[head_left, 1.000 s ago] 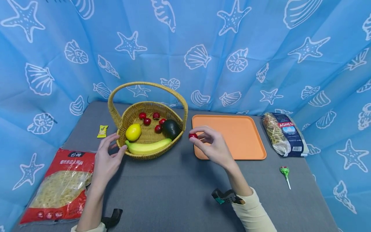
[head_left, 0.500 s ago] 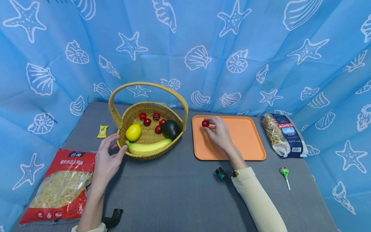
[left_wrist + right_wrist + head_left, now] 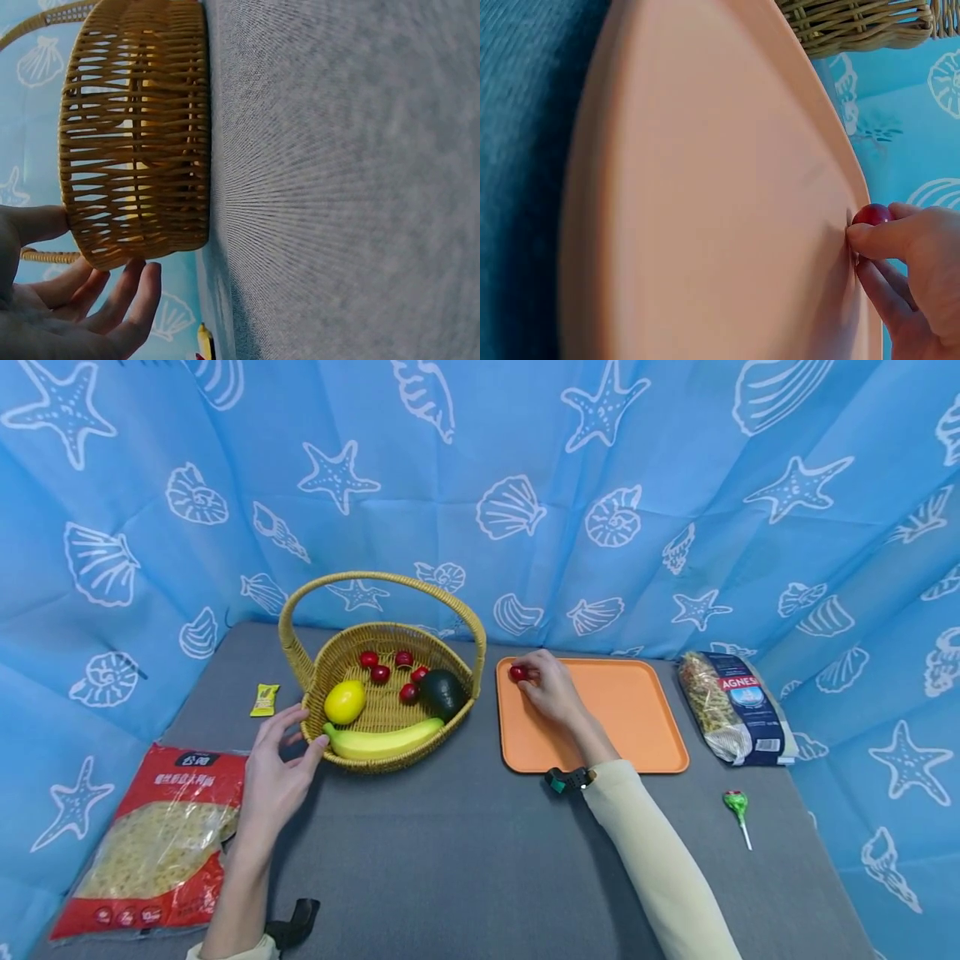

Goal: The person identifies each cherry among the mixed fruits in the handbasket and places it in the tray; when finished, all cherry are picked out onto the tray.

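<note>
At the back left corner of the orange tray (image 3: pixel 622 727), my right hand (image 3: pixel 553 689) pinches a red cherry (image 3: pixel 518 673) between thumb and fingers. In the right wrist view that cherry (image 3: pixel 872 214) sits low against the tray's surface, near the raised rim. My left hand (image 3: pixel 281 772) holds the left edge of a wicker basket (image 3: pixel 390 767) by thumb and fingertips, with the basket (image 3: pixel 135 150) upright on the table. Inside the basket lie a lemon (image 3: pixel 345 702), a banana (image 3: pixel 384 742), an avocado (image 3: pixel 443 695) and several cherries (image 3: pixel 380 674).
A red bag of pasta (image 3: pixel 161 843) lies at the left, with a small yellow wrapped packet (image 3: pixel 264 700) above it. Right of the tray are another pasta bag (image 3: pixel 738 710) and a green-wrapped lollipop (image 3: pixel 737 814). A blue shell-patterned curtain (image 3: pixel 525 485) stands behind the grey table (image 3: pixel 420 860).
My right hand has carried the cherry from beside the basket over the tray, then lowered it towards the back left corner. My left hand and the basket have stayed put.
</note>
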A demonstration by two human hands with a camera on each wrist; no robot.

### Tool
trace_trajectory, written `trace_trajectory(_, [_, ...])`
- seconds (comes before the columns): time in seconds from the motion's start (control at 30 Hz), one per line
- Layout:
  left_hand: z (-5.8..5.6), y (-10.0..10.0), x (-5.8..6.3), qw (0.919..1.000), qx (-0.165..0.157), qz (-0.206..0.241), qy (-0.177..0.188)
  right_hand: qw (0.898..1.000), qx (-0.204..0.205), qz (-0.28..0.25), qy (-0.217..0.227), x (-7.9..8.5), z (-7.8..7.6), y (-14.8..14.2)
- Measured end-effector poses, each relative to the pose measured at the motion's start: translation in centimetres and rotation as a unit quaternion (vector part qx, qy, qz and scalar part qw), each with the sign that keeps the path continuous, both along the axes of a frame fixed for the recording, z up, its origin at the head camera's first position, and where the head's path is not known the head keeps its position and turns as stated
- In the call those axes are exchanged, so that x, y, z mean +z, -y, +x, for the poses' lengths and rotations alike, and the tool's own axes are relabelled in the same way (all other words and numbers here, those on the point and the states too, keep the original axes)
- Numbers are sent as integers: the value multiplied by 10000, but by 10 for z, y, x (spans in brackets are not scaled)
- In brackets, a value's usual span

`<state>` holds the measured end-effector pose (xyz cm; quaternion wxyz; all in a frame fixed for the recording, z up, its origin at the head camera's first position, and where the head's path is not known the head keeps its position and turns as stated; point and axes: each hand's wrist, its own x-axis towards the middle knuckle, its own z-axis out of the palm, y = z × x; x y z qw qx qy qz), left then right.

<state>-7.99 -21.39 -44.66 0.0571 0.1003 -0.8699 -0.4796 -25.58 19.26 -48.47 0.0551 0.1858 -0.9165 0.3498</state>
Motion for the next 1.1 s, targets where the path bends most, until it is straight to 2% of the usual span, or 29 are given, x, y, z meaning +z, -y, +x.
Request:
trace_trajectory(0.13, [0, 0, 0, 10000, -13, 15, 24, 9997, 69, -165, 139, -1, -1, 1])
trace_trajectory(0.3, [-1, 0, 0, 10000, 7, 56, 39, 9968, 78, -676, 407, 2, 2, -3])
trace_trajectory(0.5, [-1, 0, 0, 10000, 38, 85, 4, 9906, -77, -1283, 478, 11, 12, -5])
trace_trajectory(0.7, [0, -1, 0, 10000, 56, 66, -23, 9795, 117, -1962, 436, 22, 36, 2])
trace_trajectory(0.87, [1, -1, -1, 10000, 35, 54, -58, 9698, 476, -2391, 106, 39, 64, 13])
trace_trajectory(1.0, [1, -1, -1, 10000, 32, 49, -73, 9613, 865, -2608, -199, 56, 88, 28])
trace_trajectory(1.1, [1, 0, -1, 10000, 33, 38, -53, 9547, 1248, -2697, -185, 66, 100, 44])
